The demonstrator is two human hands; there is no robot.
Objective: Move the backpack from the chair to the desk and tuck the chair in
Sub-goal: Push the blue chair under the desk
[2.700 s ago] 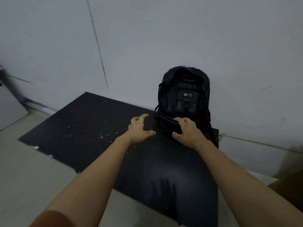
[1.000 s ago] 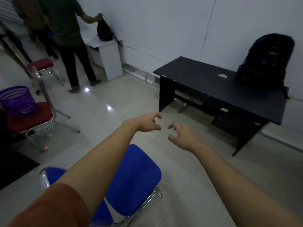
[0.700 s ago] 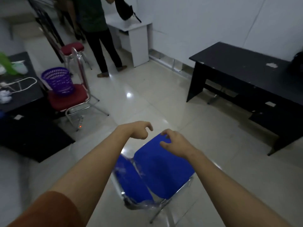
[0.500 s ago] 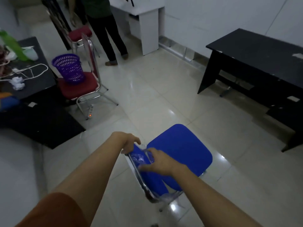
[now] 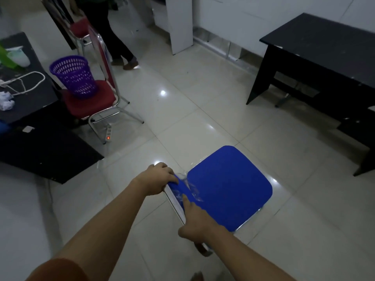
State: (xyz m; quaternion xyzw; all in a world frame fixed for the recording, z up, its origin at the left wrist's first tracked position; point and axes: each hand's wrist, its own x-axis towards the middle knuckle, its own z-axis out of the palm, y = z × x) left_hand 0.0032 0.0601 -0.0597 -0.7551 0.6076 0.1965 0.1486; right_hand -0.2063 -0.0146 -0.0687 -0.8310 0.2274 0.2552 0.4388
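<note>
Blue chair (image 5: 229,187) sits on the tile, well apart from the black desk (image 5: 324,49) upper right; open floor between them. My left hand (image 5: 157,180) is curled around the top of the backrest, my right hand (image 5: 195,222) wrapped on its other end. Backpack out of frame. Off left: red chair (image 5: 89,102) carrying a purple basket (image 5: 73,76), power strip (image 5: 108,133) beneath, a second person (image 5: 109,35) behind.

Both hands gripping blue chair (image 5: 229,189) backrest, black desk (image 5: 324,47) beyond
</note>
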